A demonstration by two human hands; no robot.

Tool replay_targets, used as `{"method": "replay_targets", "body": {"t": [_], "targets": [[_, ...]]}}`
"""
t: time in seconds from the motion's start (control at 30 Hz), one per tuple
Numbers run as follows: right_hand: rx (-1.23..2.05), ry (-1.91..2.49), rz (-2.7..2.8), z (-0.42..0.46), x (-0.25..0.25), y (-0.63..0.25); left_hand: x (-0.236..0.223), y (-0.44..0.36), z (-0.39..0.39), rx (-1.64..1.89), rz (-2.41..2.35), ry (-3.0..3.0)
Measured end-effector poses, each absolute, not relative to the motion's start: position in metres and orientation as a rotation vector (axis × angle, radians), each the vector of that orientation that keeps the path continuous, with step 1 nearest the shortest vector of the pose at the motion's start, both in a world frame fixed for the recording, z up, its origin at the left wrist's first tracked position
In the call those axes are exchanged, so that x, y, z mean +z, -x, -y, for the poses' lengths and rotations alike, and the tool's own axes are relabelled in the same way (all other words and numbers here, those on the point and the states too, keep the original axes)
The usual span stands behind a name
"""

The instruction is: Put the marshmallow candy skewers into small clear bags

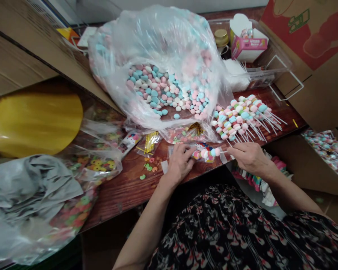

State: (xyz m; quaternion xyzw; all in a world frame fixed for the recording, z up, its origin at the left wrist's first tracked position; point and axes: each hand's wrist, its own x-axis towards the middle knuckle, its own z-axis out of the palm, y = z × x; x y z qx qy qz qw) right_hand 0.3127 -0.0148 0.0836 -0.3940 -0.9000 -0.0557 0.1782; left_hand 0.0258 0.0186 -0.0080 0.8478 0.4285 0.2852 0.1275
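My right hand (249,157) pinches the white stick of a candy skewer (210,153) just above the table's front edge. Pink, white, blue and yellow-green candies are threaded along that stick. It lies on or partly inside a clear printed plastic bag (202,146); which of the two cannot be told. At the bag's left end, my left hand (181,162) has its fingers bent and closed on the plastic, with the tips by the skewer's far end. A pile of finished candy skewers (242,114) lies just beyond my right hand, sticks pointing right and toward me.
A big open plastic bag (160,41) of pastel candies stands at the back. Loose ring candies (148,167) and gold twist ties (150,142) lie left of my hands. Left are candy bags and a grey cloth (30,187); right are cardboard boxes (312,93) and a clear tray (278,60).
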Motion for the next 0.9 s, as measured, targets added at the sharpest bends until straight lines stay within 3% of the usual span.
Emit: {"method": "replay_targets", "body": {"t": [0.17, 0.5, 0.9], "targets": [[-0.214, 1.048, 2.532, 0.015, 0.080, -0.313, 0.004, -0.031, -0.025, 0.833, -1.042, -2.419], [-0.337, 0.845, 2.541, 0.005, 0.088, -0.321, 0.045, -0.050, -0.018, 0.307, -0.904, -1.913], [0.117, 0.965, 2.875, 0.004, 0.102, -0.320, 0.019, -0.048, -0.024, 0.310, -1.123, -2.112]]}}
